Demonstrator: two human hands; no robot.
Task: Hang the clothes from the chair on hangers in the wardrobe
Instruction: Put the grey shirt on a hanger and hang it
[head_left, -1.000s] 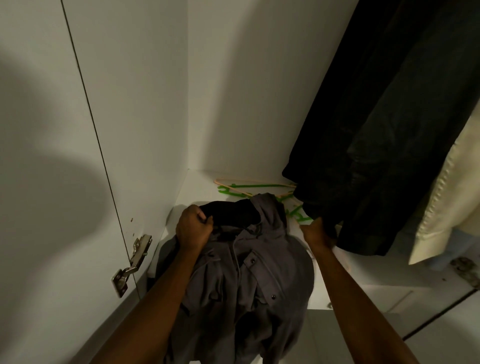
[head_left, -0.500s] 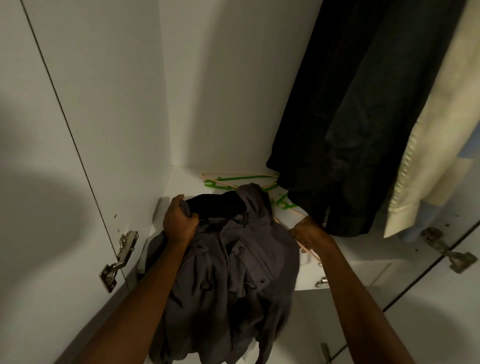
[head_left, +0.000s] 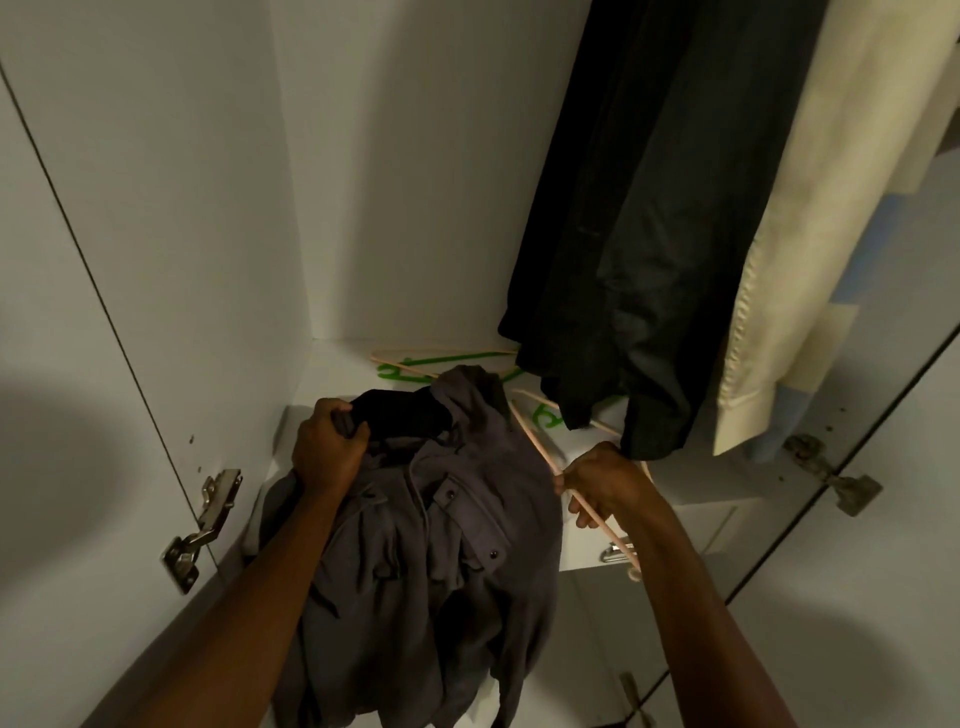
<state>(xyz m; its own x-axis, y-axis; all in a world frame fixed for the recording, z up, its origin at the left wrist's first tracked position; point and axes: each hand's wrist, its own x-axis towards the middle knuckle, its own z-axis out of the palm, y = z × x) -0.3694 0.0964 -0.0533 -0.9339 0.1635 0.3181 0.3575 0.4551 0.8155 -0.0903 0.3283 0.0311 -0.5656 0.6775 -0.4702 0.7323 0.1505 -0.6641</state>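
Gripping: my right hand (head_left: 602, 480) pinches the pale hanger (head_left: 540, 449), pulled free for loading
Left hand (head_left: 327, 447): fingers curled into the grey shirt (head_left: 431, 540), bunched so it won't slide
Shirt: on the wardrobe shelf (head_left: 587, 441) edge
Beyond: green hangers (head_left: 441, 361) spare; dark coats (head_left: 639, 234) hung

Two bare forearms enter from the bottom of the frame, one from the lower left, one from the lower right. No sleeve, watch, ring or band shows on either. The left hand (head_left: 328, 451) sits left of centre and the right hand (head_left: 602, 480) right of centre, both ungloved.
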